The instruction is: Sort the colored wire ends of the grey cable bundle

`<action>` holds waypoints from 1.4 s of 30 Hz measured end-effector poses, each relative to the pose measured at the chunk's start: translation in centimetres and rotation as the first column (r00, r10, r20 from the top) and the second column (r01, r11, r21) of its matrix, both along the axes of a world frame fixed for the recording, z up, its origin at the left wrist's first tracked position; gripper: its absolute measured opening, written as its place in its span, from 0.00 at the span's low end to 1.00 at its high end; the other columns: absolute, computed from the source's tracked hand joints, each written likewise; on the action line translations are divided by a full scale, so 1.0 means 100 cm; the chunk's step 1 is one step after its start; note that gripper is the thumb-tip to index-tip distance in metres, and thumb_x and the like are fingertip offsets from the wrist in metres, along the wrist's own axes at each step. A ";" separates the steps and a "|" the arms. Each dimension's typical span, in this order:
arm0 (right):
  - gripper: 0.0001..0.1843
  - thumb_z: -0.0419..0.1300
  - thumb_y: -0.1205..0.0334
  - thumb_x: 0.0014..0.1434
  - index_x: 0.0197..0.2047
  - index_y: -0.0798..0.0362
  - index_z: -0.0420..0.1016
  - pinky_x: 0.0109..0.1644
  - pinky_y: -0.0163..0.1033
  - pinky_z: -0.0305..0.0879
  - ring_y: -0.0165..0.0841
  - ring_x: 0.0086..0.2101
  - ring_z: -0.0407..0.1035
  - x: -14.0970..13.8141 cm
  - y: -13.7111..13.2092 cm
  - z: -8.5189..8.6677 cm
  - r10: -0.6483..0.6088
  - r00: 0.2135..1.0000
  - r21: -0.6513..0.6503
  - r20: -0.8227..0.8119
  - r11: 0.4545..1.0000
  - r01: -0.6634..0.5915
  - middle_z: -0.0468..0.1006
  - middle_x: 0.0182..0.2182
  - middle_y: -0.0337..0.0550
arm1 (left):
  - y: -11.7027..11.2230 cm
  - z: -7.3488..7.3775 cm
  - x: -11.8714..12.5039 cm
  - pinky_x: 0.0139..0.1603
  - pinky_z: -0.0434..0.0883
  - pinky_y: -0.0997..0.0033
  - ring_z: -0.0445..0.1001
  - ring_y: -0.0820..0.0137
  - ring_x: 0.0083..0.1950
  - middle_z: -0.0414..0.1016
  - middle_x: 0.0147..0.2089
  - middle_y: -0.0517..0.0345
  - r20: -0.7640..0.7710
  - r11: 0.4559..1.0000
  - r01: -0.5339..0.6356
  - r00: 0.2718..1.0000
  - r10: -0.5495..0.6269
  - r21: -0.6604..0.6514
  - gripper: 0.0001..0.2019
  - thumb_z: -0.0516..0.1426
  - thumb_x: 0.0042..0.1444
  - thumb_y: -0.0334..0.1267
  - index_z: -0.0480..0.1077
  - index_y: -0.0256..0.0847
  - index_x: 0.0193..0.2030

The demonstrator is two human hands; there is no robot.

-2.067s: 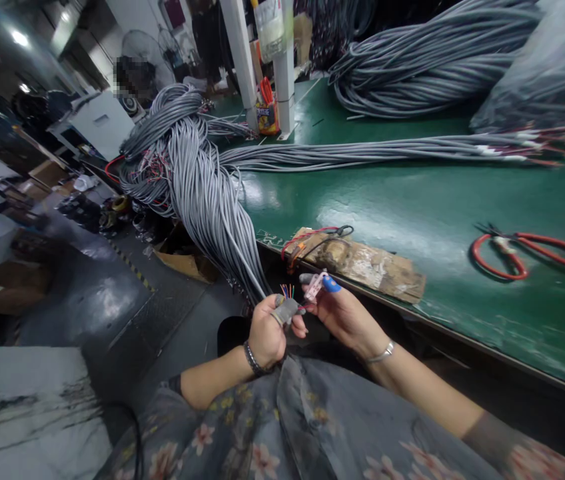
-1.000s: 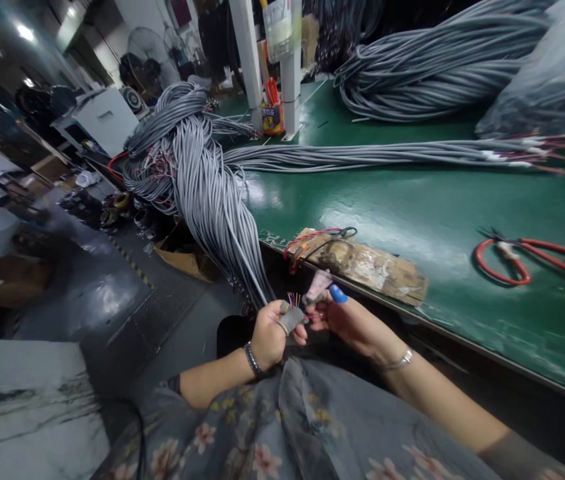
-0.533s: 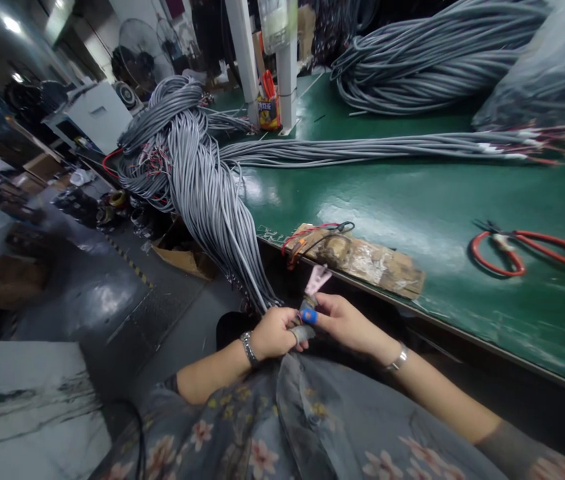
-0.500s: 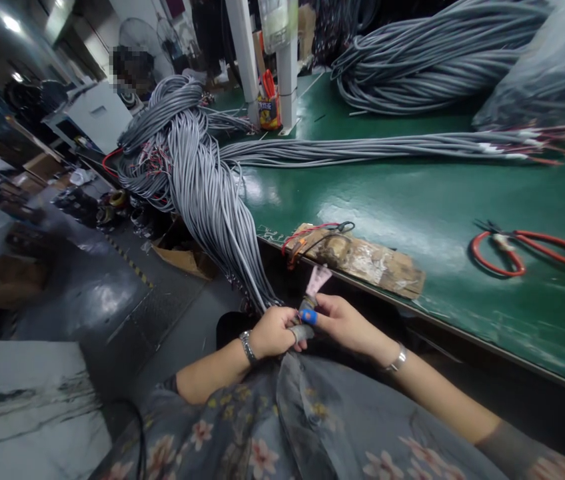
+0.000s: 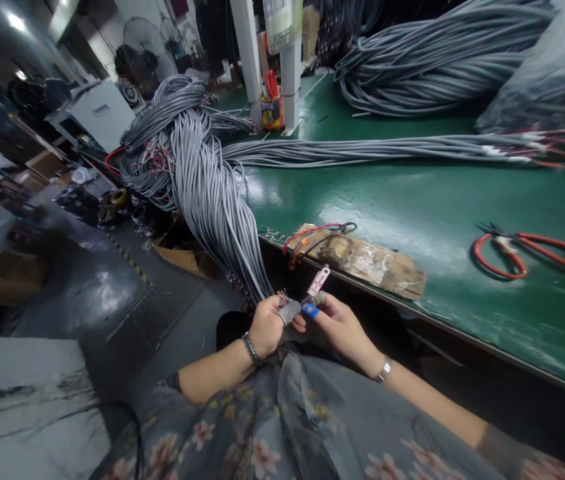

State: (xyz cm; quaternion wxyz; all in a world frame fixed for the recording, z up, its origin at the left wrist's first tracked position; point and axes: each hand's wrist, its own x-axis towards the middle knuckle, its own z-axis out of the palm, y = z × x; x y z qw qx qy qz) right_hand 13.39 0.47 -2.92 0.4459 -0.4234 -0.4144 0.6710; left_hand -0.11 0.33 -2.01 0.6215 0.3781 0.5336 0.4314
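My left hand (image 5: 265,327) is closed in a pinch, and short thin coloured wires (image 5: 282,296) of a cable end stick up beside its thumb. A grey wrap covers that thumb. Close against it, my right hand (image 5: 342,327) grips a small tool with a flat pale pink handle (image 5: 318,281) that has a hole at its tip. The tool's working part is hidden by the fingers. Blue wrap is on the right thumb. A thick bundle of grey cables (image 5: 217,193) hangs over the table edge to the left of both hands.
A worn wooden block (image 5: 372,267) with red and black leads lies along the edge of the green table (image 5: 437,213). Red-handled cutters (image 5: 505,250) rest to the right. More grey cables (image 5: 432,60) are piled behind, beside a plastic bag (image 5: 542,80).
The pink handle, blurred before, now shows sharply and tilts a little more upright. My left hand has turned slightly, and coloured wire ends now show above it.
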 end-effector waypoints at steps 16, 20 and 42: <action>0.24 0.69 0.40 0.42 0.28 0.52 0.70 0.28 0.37 0.59 0.29 0.22 0.63 -0.002 0.007 0.003 0.101 0.995 -0.104 -0.019 0.989 -0.102 0.74 0.22 0.38 | -0.007 -0.006 -0.013 0.29 0.68 0.71 0.71 0.70 0.22 0.70 0.16 0.56 0.074 0.997 -0.063 0.995 0.060 0.044 0.21 0.65 0.39 0.55 0.70 0.36 0.19; 0.23 0.70 0.42 0.41 0.26 0.52 0.70 0.27 0.36 0.55 0.28 0.22 0.58 -0.002 0.004 -0.001 0.051 0.998 -0.106 -0.027 0.993 -0.053 0.69 0.19 0.35 | -0.005 -0.004 -0.009 0.26 0.64 0.73 0.70 0.71 0.20 0.69 0.14 0.57 0.117 0.992 -0.128 0.985 0.125 0.016 0.20 0.66 0.37 0.52 0.69 0.36 0.18; 0.21 0.61 0.39 0.50 0.32 0.49 0.75 0.28 0.38 0.62 0.31 0.25 0.62 0.022 0.022 0.002 0.067 0.962 -0.193 -0.265 0.974 -0.121 0.72 0.27 0.41 | -0.002 0.018 -0.006 0.23 0.64 0.72 0.69 0.71 0.17 0.63 0.12 0.61 0.186 0.997 0.074 0.980 -0.069 -0.018 0.23 0.65 0.33 0.57 0.65 0.37 0.18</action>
